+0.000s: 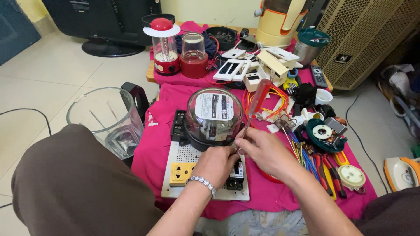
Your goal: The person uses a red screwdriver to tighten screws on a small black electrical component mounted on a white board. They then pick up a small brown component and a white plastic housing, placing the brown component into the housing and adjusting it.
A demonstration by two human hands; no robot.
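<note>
- Gripping a red-handled screwdriver in closed right hand, tip down near the board's breaker.
- Pinching closed left hand fingers beside the tip.
- Sitting already mounted: domed meter, yellow socket; loose wires still lying right.

Glass blender jug, red lantern, perhaps iron at right

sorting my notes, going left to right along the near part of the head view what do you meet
glass blender jar → yellow socket → left hand → right hand → red-handled pliers → round white part → clothes iron
</note>
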